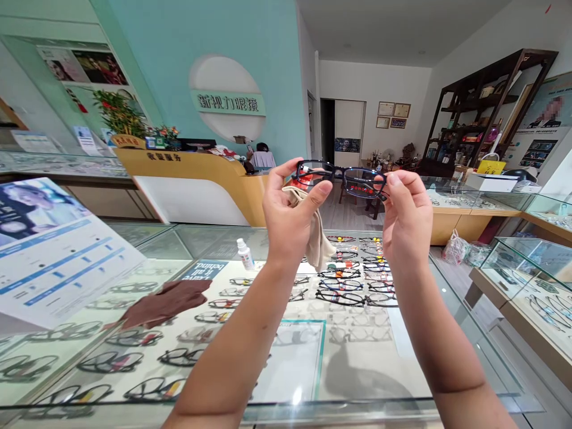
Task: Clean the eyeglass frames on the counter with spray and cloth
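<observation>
While the left hand (288, 217) and right hand (409, 211) are raised, the dark-rimmed glasses (343, 173) sit between them, above the glass tabletop (357, 369).

From where I stand, lifting the glasses looks done, while setting them down is not; how much other handling is left I cannot tell. A beige cloth (316, 244) shares the left hand, dangling below the glasses. The left fingers (286, 171) are closed on one end of the glasses, the thumb (320, 190) close to the lower rim. The right hand pinches the opposite end between thumb and bent fingers, so the glasses span the gap between the two grips.
</observation>
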Tool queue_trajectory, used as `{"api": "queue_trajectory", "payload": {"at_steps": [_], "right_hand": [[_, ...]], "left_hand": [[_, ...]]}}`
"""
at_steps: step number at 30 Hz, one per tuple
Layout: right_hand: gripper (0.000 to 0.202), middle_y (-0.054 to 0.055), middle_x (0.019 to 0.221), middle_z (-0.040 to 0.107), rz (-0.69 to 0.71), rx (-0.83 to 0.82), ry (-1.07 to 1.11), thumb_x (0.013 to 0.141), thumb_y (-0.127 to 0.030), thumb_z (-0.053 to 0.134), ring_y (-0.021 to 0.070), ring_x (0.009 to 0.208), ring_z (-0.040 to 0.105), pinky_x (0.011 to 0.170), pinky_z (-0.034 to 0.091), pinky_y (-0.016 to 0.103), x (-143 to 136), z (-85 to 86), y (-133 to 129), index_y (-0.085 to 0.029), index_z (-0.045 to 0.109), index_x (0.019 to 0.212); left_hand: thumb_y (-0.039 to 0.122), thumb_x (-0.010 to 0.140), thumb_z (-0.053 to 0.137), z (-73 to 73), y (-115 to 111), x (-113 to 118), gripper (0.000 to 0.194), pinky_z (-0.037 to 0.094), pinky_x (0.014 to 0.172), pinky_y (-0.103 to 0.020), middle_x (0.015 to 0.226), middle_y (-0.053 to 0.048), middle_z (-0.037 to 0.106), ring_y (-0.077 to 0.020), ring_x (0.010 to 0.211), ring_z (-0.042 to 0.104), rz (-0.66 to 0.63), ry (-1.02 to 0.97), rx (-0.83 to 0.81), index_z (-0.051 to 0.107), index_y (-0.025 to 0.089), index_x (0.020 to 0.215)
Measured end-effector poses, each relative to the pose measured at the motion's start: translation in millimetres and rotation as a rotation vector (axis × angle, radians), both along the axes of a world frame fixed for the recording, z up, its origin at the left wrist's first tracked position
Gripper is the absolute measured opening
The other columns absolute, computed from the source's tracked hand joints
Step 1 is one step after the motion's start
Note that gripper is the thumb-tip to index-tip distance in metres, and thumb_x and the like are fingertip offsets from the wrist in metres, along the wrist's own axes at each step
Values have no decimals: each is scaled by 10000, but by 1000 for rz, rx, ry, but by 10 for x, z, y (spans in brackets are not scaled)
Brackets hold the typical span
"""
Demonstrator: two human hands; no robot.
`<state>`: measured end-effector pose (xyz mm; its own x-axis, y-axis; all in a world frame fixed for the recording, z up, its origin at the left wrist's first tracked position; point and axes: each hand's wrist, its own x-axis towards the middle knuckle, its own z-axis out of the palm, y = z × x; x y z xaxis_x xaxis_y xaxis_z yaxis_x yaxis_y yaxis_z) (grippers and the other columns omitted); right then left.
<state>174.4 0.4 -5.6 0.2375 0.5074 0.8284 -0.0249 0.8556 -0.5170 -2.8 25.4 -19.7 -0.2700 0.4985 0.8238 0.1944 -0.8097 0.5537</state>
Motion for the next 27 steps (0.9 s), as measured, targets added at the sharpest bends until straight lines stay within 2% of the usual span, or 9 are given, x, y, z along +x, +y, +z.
{"api": "queue_trajectory", "payload": {"at_steps": [2, 5, 7, 9, 13, 16, 19, 23, 27], "right_hand": [[283, 30, 1063, 716, -2, 35, -45, 997, -546, 603, 181, 1021, 721, 920, 603, 361, 10, 18, -35, -276, 664, 1060], [308, 45, 1218, 725, 3, 82, -189, 1011, -520, 566, 214, 1151, 708, 989, 605, 421, 16, 66, -123, -304, 688, 1192], [360, 44, 1320, 707, -28, 111, -324, 974, -509, 630, 239, 1246, 673, 1062, 582, 472, 14, 98, -184, -331, 694, 1281], [376, 42, 1362, 694, -80, 143, -431, 939, -487, 699, 256, 1304, 640, 1121, 548, 506, 9, 122, -228, -350, 719, 1289], [264, 47, 1316, 706, -139, 218, -507, 948, -451, 725, 261, 1283, 644, 1126, 538, 521, 7, 137, -255, -355, 780, 1189], [284, 45, 1314, 707, -172, 261, -538, 931, -451, 762, 269, 1277, 641, 1126, 530, 530, 18, 138, -252, -367, 779, 1201], [297, 45, 1324, 703, -197, 282, -557, 931, -437, 771, 275, 1284, 633, 1135, 515, 528, 30, 140, -250, -371, 777, 1221], [298, 48, 1323, 709, -218, 267, -573, 944, -440, 758, 277, 1273, 636, 1116, 520, 515, 33, 135, -246, -364, 784, 1231], [235, 37, 1265, 736, -246, 249, -548, 965, -438, 732, 273, 1237, 650, 1100, 523, 521, 15, 118, -242, -370, 811, 1177]], "left_hand": [[793, 823, 738, 39, 3, -6, 741, 581, 648, -286, 1067, -74, 743, -176, 805, 736, -132, -31, -71, 599, 309, 1366], [838, 783, 719, 115, -72, -23, 703, 430, 445, -268, 942, -79, 748, -118, 552, 573, -446, -47, -274, 711, 261, 1185], [835, 740, 735, 164, -159, -32, 674, 348, 391, -259, 863, -78, 734, -91, 480, 455, -650, -5, -422, 757, 227, 1032], [804, 704, 770, 202, -239, -29, 635, 307, 371, -245, 778, -60, 702, -74, 454, 382, -777, 43, -535, 776, 215, 941], [794, 746, 740, 253, -301, 4, 609, 292, 349, -230, 682, -25, 636, -58, 424, 325, -865, 32, -679, 798, 210, 908], [744, 874, 648, 268, -284, 17, 585, 289, 369, -209, 645, 2, 578, -39, 413, 309, -892, -10, -802, 787, 177, 908], [669, 992, 515, 243, -266, -3, 598, 301, 429, -170, 656, 22, 552, -24, 432, 372, -929, 21, -841, 760, 124, 1025], [628, 861, 735, 189, -257, -53, 582, 264, 463, -134, 660, 65, 508, -9, 486, 355, -1111, -9, -826, 706, 85, 1068], [608, 798, 794, 157, -234, -63, 518, 231, 476, -155, 719, 39, 553, -24, 532, 359, -1149, -2, -820, 662, 122, 917]]}}
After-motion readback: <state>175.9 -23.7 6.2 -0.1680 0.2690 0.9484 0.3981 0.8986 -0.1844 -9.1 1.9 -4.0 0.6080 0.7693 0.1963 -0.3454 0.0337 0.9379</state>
